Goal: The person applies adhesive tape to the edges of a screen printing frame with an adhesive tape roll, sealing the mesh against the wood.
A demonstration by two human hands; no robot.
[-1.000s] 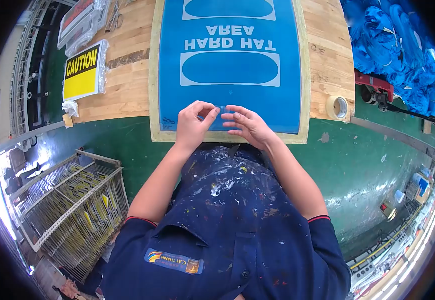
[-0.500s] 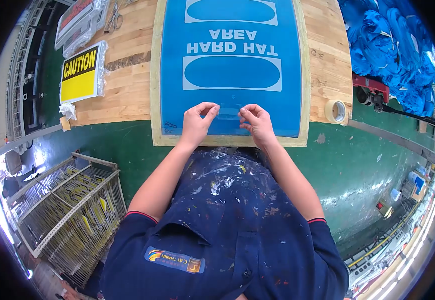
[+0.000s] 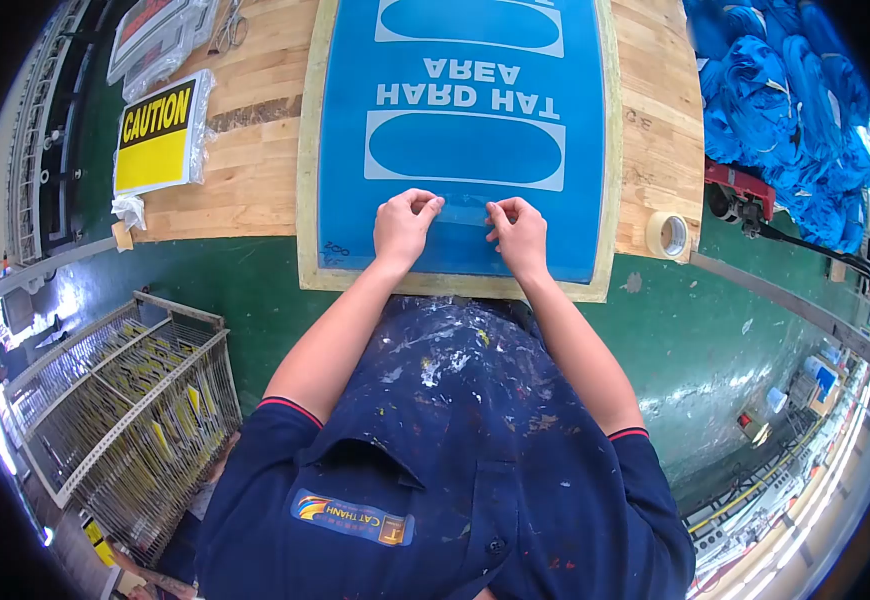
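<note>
A blue screen (image 3: 355, 225) in a pale frame lies over the wooden table's edge, with upside-down HARD HAT AREA lettering and oval shapes on it. Over its lower part, a short strip of clear tape (image 3: 465, 210) is stretched between my hands. My left hand (image 3: 407, 228) pinches the strip's left end between thumb and fingertips. At the right end, my right hand (image 3: 519, 236) pinches it the same way. Whether the strip touches the screen cannot be told.
A roll of tape (image 3: 667, 235) stands at the table's (image 3: 655, 150) right front corner. On the left lie a wrapped CAUTION sign (image 3: 155, 135) and scissors (image 3: 227, 35). A wire rack (image 3: 130, 400) stands lower left. Blue bundles (image 3: 775, 110) fill the upper right.
Both hands have moved slightly up the screen, toward the lower oval shape, still pinching the clear strip. The whole view has shifted and turned slightly.
</note>
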